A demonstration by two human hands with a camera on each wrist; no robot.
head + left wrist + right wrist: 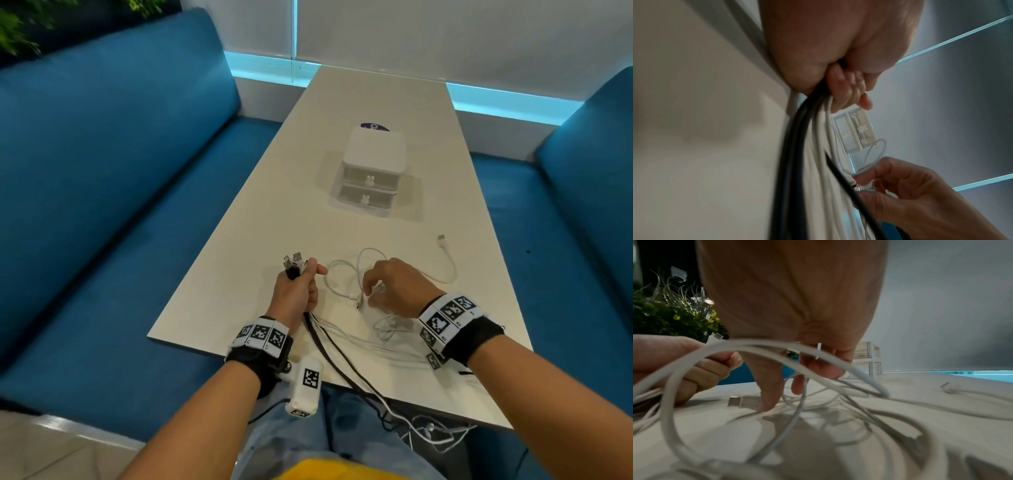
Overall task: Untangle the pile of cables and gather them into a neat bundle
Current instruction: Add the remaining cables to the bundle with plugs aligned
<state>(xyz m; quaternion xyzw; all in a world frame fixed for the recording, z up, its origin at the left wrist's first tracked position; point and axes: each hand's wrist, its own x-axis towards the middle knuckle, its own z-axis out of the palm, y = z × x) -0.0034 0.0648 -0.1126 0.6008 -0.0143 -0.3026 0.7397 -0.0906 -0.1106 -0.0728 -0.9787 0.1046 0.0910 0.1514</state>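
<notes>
My left hand (303, 282) grips a bundle of black and white cables (329, 337) upright on the table, their plugs (294, 261) sticking out above the fist. The wrist view shows the left hand (838, 73) closed round the same bundle (807, 162). The strands run off the near table edge into a tangle (431, 433) over my lap. My right hand (371, 291) is curled over loose white cable loops (342, 274). Its thumb and fingertips pinch a white cable (869, 172), also visible as the cable (828, 363) crossing the right hand (818, 369).
A white two-drawer box (373, 168) stands mid-table on the long pale table (239, 267). A free white cable end with a USB plug (442, 238) lies right of my right hand. Another plug (734, 401) lies on the table. Blue sofas (102, 205) flank both sides.
</notes>
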